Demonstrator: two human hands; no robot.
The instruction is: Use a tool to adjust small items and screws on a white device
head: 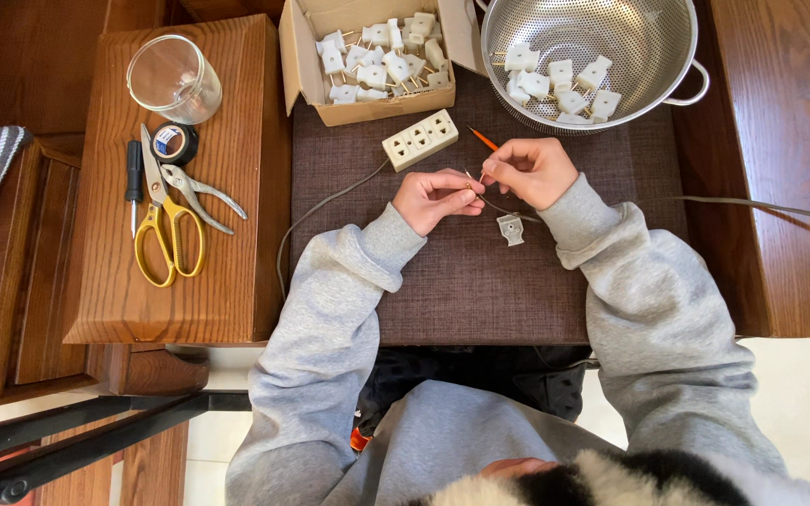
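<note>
While both hands meet over the dark mat, the left hand (431, 199) pinches a thin wire (497, 205) with its fingers pressed together, and the right hand (529, 171) grips an orange screwdriver (483, 139). A white plug part (511, 228) lies just near; the power strip (420, 140) sits beyond.

Dark woven mat (480, 290) with cardboard box (304, 66), metal colander (667, 37), white socket strip (420, 140), plug cover (511, 229).

Yellow-handled scissors (163, 220), white plugs (382, 56), brown woven mat (480, 272), grey sleeves (330, 309).
</note>
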